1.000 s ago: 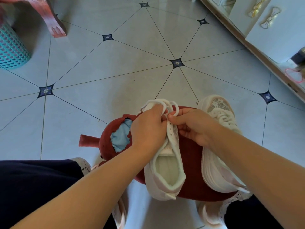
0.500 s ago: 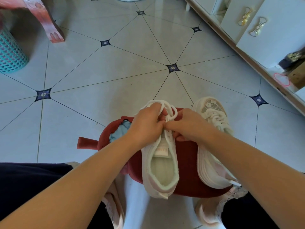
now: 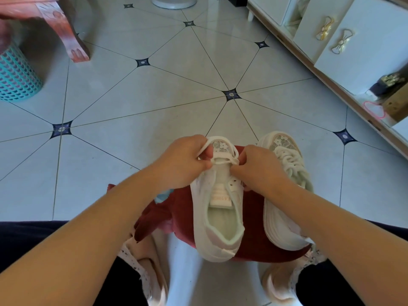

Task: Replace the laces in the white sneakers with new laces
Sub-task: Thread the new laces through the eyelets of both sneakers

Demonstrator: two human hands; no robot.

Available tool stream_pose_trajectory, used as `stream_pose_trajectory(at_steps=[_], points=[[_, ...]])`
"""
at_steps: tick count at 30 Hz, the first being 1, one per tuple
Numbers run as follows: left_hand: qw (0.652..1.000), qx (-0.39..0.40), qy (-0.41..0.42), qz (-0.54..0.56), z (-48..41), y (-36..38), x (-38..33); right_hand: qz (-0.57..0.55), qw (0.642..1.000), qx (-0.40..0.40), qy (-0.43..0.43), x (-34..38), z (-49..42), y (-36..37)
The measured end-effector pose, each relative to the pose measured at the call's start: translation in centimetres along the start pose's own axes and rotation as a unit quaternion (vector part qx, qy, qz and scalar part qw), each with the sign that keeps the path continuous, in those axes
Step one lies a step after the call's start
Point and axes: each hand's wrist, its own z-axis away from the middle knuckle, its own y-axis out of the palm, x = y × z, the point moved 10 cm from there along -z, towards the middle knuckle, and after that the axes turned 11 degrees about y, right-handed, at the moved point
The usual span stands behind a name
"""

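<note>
One tiled floor [image 3: 154,129] lies under a red cushion [image 3: 183,208]. Two white sneakers rest on the cushion: the middle sneaker [image 3: 220,239], and the laced sneaker [image 3: 284,217] just beside it on the right. The left hand [image 3: 183,162] and right hand [image 3: 258,166] each pinch the white lace [image 3: 223,160] in a tight grip, up by the middle sneaker's toe.

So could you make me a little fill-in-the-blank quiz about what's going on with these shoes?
1. The left hand and right hand both pinch a white ____ near the toe of a sneaker.
2. That sneaker lies on a ____ cushion.
3. The second sneaker, fully laced, lies to its ____.
Missing words: lace; red; right.
</note>
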Motion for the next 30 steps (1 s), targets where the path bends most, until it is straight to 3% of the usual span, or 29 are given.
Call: stream_pose_trajectory(at_steps=[3,6,9,11,14,17,20,23,30], points=[[0.981,-0.020,-0.009,0.192,2.0,-2.5,-0.4,-0.020,1.000,0.011,-0.001,0.0,0.2,0.3],[0.918,0.018,0.029,0.396,3.6,-3.8,-1.9,-0.041,0.999,0.013,-0.007,0.1,0.5,0.3],[0.878,0.085,0.044,0.469,3.9,-2.5,-2.7,-0.053,0.998,0.012,-0.015,0.2,0.8,0.5],[0.904,0.076,0.009,0.422,3.3,-1.2,-1.7,-0.045,0.999,0.012,-0.023,0.3,0.8,0.7],[0.935,0.002,-0.072,0.347,1.5,0.1,-0.2,-0.055,0.998,0.004,-0.030,0.0,0.6,0.6],[0.970,-0.056,-0.112,0.206,-0.1,0.7,0.5,-0.053,0.998,-0.006,-0.043,0.0,0.6,0.7],[0.986,-0.056,-0.117,0.106,-1.3,2.2,1.0,-0.064,0.997,-0.003,-0.046,-0.1,0.5,0.7],[0.997,-0.032,-0.067,-0.022,-2.0,3.0,0.9,-0.083,0.996,0.001,-0.039,-0.5,0.3,0.8],[0.998,0.023,-0.022,-0.061,-2.4,3.3,0.4,-0.091,0.995,-0.009,-0.043,-1.0,0.1,1.0]])
